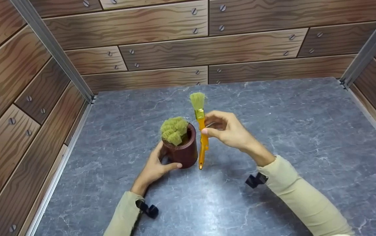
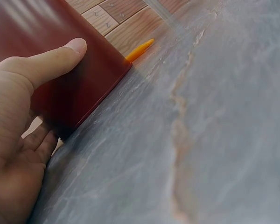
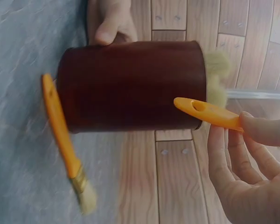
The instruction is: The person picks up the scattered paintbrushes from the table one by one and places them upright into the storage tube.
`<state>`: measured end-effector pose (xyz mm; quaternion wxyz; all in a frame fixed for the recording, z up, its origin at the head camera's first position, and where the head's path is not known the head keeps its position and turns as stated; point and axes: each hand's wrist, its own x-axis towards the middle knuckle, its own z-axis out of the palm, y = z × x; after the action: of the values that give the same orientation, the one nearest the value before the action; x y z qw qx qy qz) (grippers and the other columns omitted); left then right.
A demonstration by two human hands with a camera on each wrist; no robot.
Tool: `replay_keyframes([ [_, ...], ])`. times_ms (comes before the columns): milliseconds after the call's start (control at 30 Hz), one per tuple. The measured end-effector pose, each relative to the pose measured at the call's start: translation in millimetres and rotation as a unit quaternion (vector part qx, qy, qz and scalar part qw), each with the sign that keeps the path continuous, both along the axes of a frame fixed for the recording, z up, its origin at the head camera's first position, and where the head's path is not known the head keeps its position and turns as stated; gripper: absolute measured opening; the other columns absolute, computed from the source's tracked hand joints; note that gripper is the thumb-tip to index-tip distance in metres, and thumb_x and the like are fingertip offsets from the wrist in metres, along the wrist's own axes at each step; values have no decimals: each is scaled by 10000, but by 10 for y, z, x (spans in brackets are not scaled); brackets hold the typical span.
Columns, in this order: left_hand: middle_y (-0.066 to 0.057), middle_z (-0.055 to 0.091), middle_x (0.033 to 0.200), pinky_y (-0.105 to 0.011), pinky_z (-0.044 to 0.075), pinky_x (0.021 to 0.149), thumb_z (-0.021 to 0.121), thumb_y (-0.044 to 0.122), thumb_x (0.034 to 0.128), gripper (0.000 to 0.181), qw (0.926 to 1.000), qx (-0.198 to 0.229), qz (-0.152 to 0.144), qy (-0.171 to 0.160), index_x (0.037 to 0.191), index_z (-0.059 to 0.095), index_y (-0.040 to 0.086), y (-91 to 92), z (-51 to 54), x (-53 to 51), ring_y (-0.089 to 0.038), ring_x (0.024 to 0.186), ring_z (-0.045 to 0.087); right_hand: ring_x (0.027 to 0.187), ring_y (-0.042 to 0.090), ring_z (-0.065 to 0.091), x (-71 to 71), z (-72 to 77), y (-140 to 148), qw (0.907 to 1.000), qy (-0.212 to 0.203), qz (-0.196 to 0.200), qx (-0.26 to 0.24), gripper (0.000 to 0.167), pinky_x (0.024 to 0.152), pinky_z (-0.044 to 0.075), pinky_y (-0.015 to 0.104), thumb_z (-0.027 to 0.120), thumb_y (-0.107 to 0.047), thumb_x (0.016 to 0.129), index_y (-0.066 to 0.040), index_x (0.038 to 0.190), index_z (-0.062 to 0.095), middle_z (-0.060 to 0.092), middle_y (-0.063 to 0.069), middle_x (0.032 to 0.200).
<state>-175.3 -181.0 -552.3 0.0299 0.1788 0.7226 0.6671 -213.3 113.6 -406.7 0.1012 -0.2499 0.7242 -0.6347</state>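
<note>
My left hand grips a dark reddish-brown round cup, its thumb lying across the side in the left wrist view. Pale bristle heads of several brushes stick up from the cup's mouth. To the right of it, my right hand pinches a paintbrush by its orange handle between thumb and fingertips. Its bristles point away from me, and its hole-end points back. A second paintbrush lies on the table beside the cup's base in the right wrist view. From the head, this second brush is mostly hidden.
The grey marbled table spreads around both hands. Wood-plank-patterned walls enclose it at the back and sides, with metal posts at the corners. Black wrist cameras sit at both cuffs.
</note>
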Motion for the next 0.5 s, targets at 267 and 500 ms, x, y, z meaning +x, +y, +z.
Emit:
replay_keyframes([
  [267,-22,538,1607,-401,455,1219,932,95,834,1034,10000,-57,15,-11,1665,346,279,-11,6,3,-219,1490,510,987,242,743,44,84,-117,9995,308,61,17,292,890,643,344,735,15,975,29,1264,701,753,216,1147],
  [500,-45,537,1609,-390,450,1223,931,92,833,1034,10000,-50,-18,16,1670,345,249,-5,3,3,-231,1491,512,972,227,746,57,181,-187,9992,372,164,-54,297,872,636,325,720,25,980,39,1275,686,755,229,1154],
])
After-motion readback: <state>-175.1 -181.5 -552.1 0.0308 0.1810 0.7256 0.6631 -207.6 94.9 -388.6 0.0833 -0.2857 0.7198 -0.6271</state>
